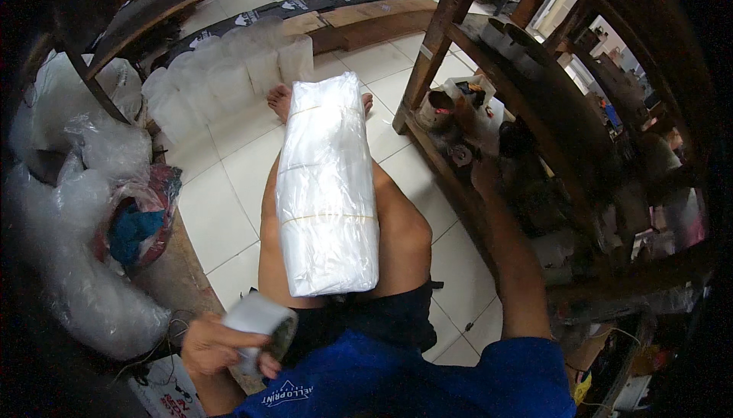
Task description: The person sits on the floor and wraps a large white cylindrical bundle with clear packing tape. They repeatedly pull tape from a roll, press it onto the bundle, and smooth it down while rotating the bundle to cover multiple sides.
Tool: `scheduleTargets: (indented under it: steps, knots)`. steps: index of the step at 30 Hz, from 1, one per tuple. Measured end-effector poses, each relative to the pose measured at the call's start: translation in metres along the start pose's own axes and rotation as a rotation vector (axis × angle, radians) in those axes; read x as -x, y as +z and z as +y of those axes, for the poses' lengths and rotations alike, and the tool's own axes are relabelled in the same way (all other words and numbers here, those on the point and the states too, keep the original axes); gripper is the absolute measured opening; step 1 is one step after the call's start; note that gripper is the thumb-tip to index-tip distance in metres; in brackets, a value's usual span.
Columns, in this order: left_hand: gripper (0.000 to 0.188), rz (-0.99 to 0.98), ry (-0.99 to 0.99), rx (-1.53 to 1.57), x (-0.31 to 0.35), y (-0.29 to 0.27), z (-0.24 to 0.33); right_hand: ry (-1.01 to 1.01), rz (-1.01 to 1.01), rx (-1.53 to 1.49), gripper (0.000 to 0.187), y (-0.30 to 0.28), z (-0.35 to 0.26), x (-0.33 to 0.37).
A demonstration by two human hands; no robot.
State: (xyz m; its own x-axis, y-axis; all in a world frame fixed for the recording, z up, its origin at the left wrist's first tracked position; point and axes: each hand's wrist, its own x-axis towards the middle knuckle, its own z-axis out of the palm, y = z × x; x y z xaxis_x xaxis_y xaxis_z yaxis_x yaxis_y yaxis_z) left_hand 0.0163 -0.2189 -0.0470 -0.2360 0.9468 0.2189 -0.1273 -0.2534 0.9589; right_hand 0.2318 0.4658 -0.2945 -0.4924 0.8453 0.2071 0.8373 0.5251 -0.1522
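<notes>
A long white bundle of clear plastic bags (328, 189), bound with thin bands, lies lengthwise on my legs. My left hand (217, 345) at the lower left is closed around a white roll of tape (263, 322). My right arm stretches out to the right toward the dark wooden shelf (534, 97). My right hand (485, 174) reaches into the shelf's lower level among dark objects; I cannot tell whether it holds anything.
Stacks of white plastic bags (221, 74) stand on the tiled floor ahead. Clear plastic sacks (84, 265) and a bag with blue and red contents (137, 227) pile up at the left. The shelf holds a tin can (439, 105) and small containers.
</notes>
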Motion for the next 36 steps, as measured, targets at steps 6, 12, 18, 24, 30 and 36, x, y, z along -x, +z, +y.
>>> scheduleTargets:
  steps: [6, 12, 18, 24, 30, 36]
  knots:
    - [0.047, 0.598, 0.054, -0.021, -0.020, 0.006, -0.003, 0.003, -0.239, 0.121, 0.058, -0.033, -0.006, 0.018]
    - [0.048, 0.737, 0.052, -0.039, -0.041, 0.002, -0.020, -0.077, -0.082, 0.039, 0.052, -0.026, -0.008, 0.023]
    - [0.050, 0.918, -0.060, -0.018, -0.054, -0.005, -0.036, -0.406, 0.131, -0.626, 0.051, -0.172, -0.199, 0.032]
    - [0.049, 0.985, -0.059, 0.034, -0.046, -0.013, -0.047, -0.712, -0.010, -0.937, 0.061, -0.296, -0.345, 0.087]
    - [0.047, 1.052, -0.093, 0.054, -0.042, -0.025, -0.062, -0.871, -0.079, -0.307, 0.072, -0.192, -0.382, 0.096]
    - [0.046, 1.029, -0.031, 0.075, -0.054, -0.038, -0.082, -0.872, -0.232, -0.445, 0.066, -0.203, -0.366, 0.091]
